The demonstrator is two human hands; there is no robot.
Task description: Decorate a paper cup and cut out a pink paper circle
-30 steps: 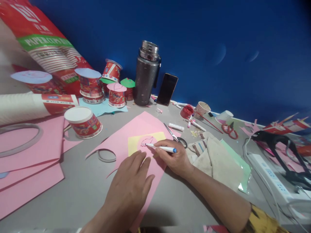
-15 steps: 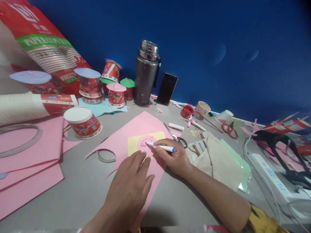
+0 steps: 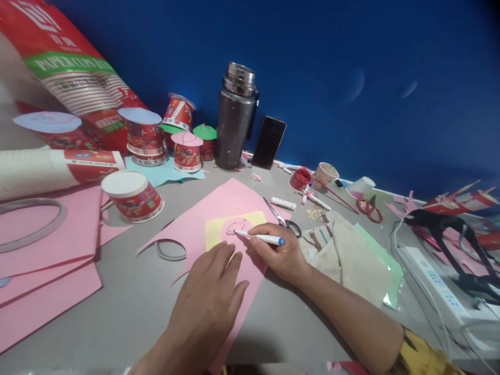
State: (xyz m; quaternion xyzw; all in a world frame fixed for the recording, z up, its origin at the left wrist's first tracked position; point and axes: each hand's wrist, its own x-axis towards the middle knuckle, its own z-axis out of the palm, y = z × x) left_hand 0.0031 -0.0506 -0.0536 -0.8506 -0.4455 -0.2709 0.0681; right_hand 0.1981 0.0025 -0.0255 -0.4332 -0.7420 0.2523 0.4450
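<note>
My right hand (image 3: 282, 255) grips a white marker (image 3: 261, 237) with a blue end, its tip touching a pink paper circle (image 3: 224, 229). A small outlined figure (image 3: 237, 226) is drawn on that circle. Under it lies a yellow paper square (image 3: 213, 232), which rests on a larger pink sheet (image 3: 234, 195) with a curved cut-out on its left side. My left hand (image 3: 211, 286) lies flat with fingers extended, its fingertips at the lower edge of the yellow square. Black-handled scissors (image 3: 291, 225) lie just beyond my right hand, partly on the pink sheet.
A steel flask (image 3: 234, 122) and a phone (image 3: 269, 142) stand by the blue wall. Paper cups with paper tops (image 3: 187, 151) crowd the left; a red cup (image 3: 133, 197) sits nearer. On the right are a beige cloth (image 3: 344, 255), red scissors (image 3: 370, 208) and a power strip (image 3: 433, 284).
The marker tip has shifted very slightly on the pink circle. My left hand stays in place, and the objects around stay where they were.
</note>
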